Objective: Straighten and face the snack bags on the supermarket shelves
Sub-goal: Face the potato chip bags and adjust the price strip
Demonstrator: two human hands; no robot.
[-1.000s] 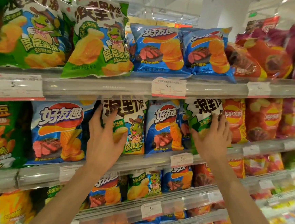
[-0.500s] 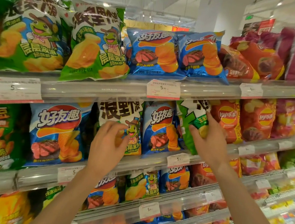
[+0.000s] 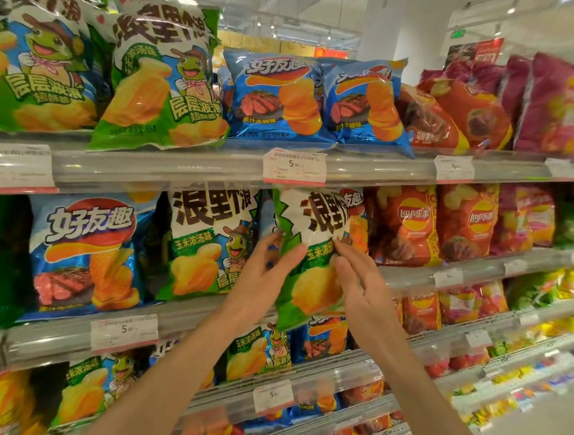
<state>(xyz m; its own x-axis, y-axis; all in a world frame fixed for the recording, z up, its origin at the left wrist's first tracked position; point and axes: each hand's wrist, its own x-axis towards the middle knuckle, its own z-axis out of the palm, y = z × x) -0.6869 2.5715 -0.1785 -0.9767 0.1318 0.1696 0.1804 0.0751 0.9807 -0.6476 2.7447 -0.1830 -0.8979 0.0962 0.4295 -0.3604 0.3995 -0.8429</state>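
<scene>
Green-and-white, the snack bag (image 3: 311, 288) sits tilted between the hands, left hand (image 3: 260, 277) pinching its edge and right hand (image 3: 364, 292) seemingly laid flat-fingered on its front, likely to square it face-out.

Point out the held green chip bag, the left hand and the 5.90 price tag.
green chip bag (image 3: 311, 289), head view, yellow chip picture.
left hand (image 3: 262, 279), head view, back of hand.
5.90 price tag (image 3: 294, 164), head view, printed price.

The left hand (image 3: 260, 277) has crossed right to grip the green bag (image 3: 309, 270) by its left edge. That bag has come nearer and now overhangs the shelf lip (image 3: 195, 316).
</scene>
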